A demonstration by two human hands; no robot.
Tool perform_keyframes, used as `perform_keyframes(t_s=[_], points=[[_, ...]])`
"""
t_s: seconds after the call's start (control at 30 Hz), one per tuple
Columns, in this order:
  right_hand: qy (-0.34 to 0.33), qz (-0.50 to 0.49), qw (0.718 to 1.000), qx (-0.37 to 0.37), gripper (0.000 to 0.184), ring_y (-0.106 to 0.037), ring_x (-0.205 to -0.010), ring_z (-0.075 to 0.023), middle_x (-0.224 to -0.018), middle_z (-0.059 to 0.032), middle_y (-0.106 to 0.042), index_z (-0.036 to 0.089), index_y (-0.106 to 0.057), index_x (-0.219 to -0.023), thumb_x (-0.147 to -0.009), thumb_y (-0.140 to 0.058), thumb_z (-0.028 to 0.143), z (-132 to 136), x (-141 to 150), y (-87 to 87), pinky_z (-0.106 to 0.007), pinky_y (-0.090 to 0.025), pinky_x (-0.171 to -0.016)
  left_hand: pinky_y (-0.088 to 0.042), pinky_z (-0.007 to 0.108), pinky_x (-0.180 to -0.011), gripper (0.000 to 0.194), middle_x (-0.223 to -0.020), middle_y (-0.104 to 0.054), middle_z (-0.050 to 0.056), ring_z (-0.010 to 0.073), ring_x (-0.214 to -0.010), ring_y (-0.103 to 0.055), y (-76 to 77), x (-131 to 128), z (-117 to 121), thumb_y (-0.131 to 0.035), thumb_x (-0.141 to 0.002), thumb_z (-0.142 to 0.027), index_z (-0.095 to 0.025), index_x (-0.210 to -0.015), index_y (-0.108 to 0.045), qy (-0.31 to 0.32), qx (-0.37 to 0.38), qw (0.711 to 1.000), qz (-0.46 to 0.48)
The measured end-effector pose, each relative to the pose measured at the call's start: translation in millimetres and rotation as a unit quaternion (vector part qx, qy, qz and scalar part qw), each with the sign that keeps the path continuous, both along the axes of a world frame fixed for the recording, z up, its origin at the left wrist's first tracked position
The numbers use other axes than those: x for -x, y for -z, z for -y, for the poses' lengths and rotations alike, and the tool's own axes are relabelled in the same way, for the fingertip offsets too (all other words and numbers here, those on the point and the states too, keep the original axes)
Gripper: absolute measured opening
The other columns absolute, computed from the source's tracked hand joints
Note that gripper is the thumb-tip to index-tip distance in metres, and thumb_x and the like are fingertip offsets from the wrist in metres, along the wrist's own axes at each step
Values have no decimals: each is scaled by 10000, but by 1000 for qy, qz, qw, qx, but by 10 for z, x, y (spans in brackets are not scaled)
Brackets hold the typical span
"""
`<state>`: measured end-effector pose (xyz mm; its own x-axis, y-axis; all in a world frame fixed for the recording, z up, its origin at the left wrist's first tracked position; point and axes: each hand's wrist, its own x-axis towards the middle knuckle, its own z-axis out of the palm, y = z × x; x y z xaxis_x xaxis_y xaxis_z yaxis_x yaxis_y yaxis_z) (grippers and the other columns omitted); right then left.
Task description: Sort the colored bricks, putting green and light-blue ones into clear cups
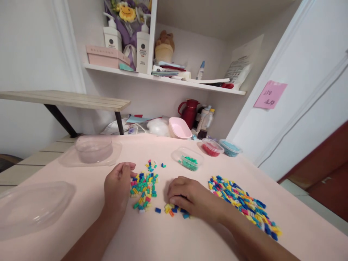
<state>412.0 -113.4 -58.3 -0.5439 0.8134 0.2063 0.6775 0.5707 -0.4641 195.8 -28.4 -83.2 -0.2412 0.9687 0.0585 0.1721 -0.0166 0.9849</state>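
Observation:
Small mixed-colour building bricks [146, 185], many of them green and yellow, lie in a loose pile between my hands. At its left edge is my left hand [118, 185], thumb and fingers curled together; whatever they may hold is hidden. My right hand [187, 195] bends its fingers down over a smaller brick group [171, 209], with a bit of dark blue showing beneath the thumb. Its fingertips are partly hidden. To the right of this hand spreads a larger brick pile [239, 199]. Green bricks sit in a clear tub [176, 156] beyond my hands.
Lidded tubs of red bricks [212, 148] and blue bricks [230, 148] stand at the back right. A clear round container [94, 150] and a clear lid [38, 199] are on the left. Behind are a pink bowl [179, 127], a red jug [189, 113] and bottles.

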Motion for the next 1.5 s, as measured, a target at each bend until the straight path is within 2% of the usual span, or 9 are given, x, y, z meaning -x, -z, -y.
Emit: perform_keyframes(t_s=[0.13, 0.27, 0.43, 0.53, 0.73, 0.97, 1.2, 1.37, 1.5], points=[[35, -27, 999, -1, 241, -622, -973, -159, -1027, -51, -698, 215, -703, -1042, -995, -466, 214, 9, -32, 0, -270, -466, -900, -367, 220, -432, 265, -647, -694, 3, 162, -578, -603, 25, -18, -15, -505, -784, -416, -227, -838, -682, 6, 10, 1000, 13], [3, -35, 999, -27, 298, -568, -1136, -187, -1218, -68, -626, 274, -657, -1236, -953, -567, 248, 7, 57, 95, -330, -408, -1016, -390, 212, -458, 258, -632, -687, 2, 163, -610, -620, 41, -19, -24, -506, -786, -413, -225, -822, -679, 5, 2, 1000, 16], [-51, -21, 998, -8, 131, -615, -974, -166, -990, -46, -679, 218, -720, -947, -939, -607, 284, -7, 30, 58, -312, -432, -955, -351, 219, -419, 262, -629, -688, -2, 174, -598, -613, 38, -13, -16, -510, -780, -422, -230, -830, -681, 8, 11, 1000, 19], [-25, -16, 1000, 5, 227, -608, -838, -151, -837, -38, -666, 186, -689, -824, -973, -539, 270, -11, -35, 0, -269, -478, -821, -388, 225, -479, 252, -607, -682, -5, 172, -617, -626, 27, -24, -9, -507, -785, -404, -223, -806, -681, 8, -3, 1000, 13], [1, -27, 998, -55, 409, -592, -1016, -167, -1094, -70, -625, 240, -652, -1216, -917, -440, 59, 2, 92, 98, -287, -483, -902, -400, 239, -520, 254, -618, -685, -2, 168, -614, -627, 38, -31, -1, -498, -792, -388, -215, -796, -683, 11, -20, 1000, 11], [28, -24, 998, -57, 356, -618, -960, -161, -1017, -52, -660, 234, -700, -1038, -873, -472, 16, -28, 53, 171, -287, -497, -868, -408, 236, -511, 258, -627, -688, 2, 170, -617, -630, 54, -16, -20, -503, -792, -398, -217, -808, -686, 9, -12, 1000, 14], [54, -10, 996, -65, 537, -617, -959, -154, -1077, -35, -617, 317, -675, -1214, -825, -485, -1, -26, 58, 189, -259, -504, -838, -404, 233, -493, 264, -632, -693, 7, 177, -626, -639, 40, -27, -25, -498, -797, -407, -218, -815, -682, 9, -3, 1000, 11], [56, -28, 997, -43, 329, -638, -989, -150, -1074, -42, -664, 254, -707, -1078, -909, -493, 71, -29, 26, 145, -263, -496, -899, -404, 231, -484, 256, -619, -684, 6, 175, -615, -633, 36, -23, -15, -498, -796, -401, -219, -811, -679, 8, 2, 1000, 13], [66, -55, 995, -46, 284, -640, -1034, -155, -1132, -58, -679, 251, -681, -1141, -953, -497, 145, -36, 44, 133, -273, -491, -939, -380, 224, -452, 258, -625, -684, 0, 155, -561, -595, 33, -27, -8, -490, -797, -392, -220, -806, -681, 6, 0, 1000, 4]])
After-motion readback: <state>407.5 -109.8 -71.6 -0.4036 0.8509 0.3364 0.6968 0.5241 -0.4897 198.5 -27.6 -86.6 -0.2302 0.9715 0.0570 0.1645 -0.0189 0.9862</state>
